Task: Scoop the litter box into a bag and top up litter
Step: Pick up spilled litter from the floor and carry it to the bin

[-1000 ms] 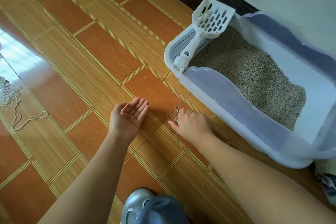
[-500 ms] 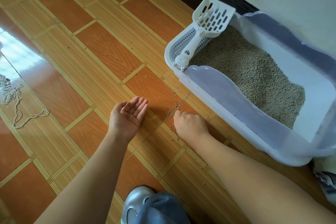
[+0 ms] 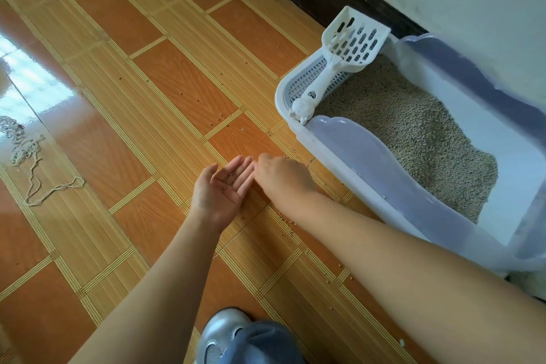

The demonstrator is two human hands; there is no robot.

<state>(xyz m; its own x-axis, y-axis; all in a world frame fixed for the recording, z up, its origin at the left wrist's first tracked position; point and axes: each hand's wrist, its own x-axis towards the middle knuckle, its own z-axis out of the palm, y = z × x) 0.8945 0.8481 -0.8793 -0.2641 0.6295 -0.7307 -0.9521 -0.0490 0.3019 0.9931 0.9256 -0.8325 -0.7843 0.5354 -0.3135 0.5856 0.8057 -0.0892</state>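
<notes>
Basically sweeping stray grey litter granules (image 3: pixel 286 219) off the orange tiled floor (image 3: pixel 124 115) into a palm. Left hand (image 3: pixel 222 186) lies spread, palm up, cupped, a few grains in it; right hand (image 3: pixel 281 176) is palm down, fingers curled, touching left fingertips. Keep the cupped edge flat on the tile, sweep short strokes. White-and-lilac plastic litter box (image 3: pixel 348 142) sits just right of both hands, white slotted scoop (image 3: pixel 342 53) on its corner.
</notes>
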